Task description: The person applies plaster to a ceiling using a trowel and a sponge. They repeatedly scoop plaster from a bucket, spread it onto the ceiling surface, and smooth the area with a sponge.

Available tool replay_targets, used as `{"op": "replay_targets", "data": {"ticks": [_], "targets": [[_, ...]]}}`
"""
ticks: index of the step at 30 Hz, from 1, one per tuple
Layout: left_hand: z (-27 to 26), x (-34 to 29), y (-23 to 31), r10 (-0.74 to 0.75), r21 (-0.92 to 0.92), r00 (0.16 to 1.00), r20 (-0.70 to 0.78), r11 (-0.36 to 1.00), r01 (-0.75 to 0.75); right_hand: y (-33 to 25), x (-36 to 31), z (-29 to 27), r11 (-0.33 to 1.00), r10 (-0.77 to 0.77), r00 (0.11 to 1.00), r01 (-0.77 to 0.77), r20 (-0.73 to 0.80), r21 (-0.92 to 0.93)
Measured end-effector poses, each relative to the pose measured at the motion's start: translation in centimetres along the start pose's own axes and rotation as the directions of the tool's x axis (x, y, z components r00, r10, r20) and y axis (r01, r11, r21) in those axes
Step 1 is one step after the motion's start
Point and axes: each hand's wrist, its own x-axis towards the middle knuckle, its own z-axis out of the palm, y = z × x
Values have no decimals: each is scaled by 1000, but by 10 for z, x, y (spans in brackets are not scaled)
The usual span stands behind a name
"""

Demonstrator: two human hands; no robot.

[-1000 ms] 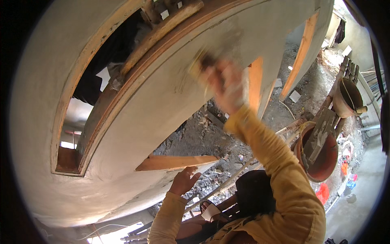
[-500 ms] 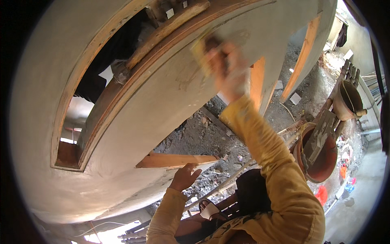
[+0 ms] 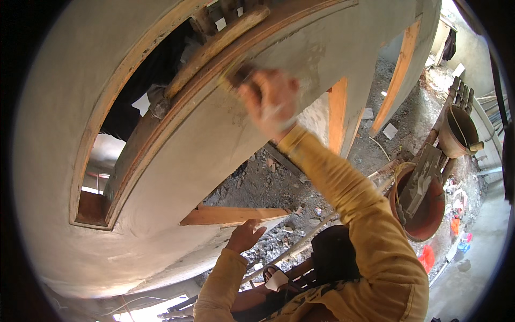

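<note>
My right hand [image 3: 273,102] is closed round a blurred hand tool [image 3: 237,75] with a dark grip and a yellowish edge; its exact kind does not show. The tool is against the grey plastered wall [image 3: 198,142], just below the curved wooden frame [image 3: 142,137] of a window opening. Pale smears mark my wrist. My left hand [image 3: 245,236] is empty, fingers loosely stretched, beside the wooden strip [image 3: 230,216] edging a lower gap in the wall. Damp, darker patches show on the plaster right of my right hand.
A rough wooden pole [image 3: 214,48] crosses the window opening, with dark cloth behind it. To the right, a reddish bucket [image 3: 437,214] has a board [image 3: 421,188] across it; a second bucket [image 3: 458,134] stands behind. Rubble [image 3: 257,180] covers the ground below, and upright wooden posts [image 3: 338,115] edge openings.
My right hand has slid with the tool leftward and slightly down along the wall, closer to the window frame. My left hand stays about where it was.
</note>
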Motion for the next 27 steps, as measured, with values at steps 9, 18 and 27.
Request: {"op": "replay_targets", "data": {"ticks": [9, 18, 27], "targets": [[2, -23, -12, -25, -47, 1000, -12, 999, 25, 137, 60, -22, 935, 197, 953, -253, -229, -249], [10, -1, -12, 37, 50, 999, -11, 998, -37, -101, -42, 11, 987, -56, 734, -61, 676, 147], [-6, -20, -4, 19, 11, 1000, -1, 1000, -19, 173, 39, -23, 855, 513, 805, -447, -298, 265]]}}
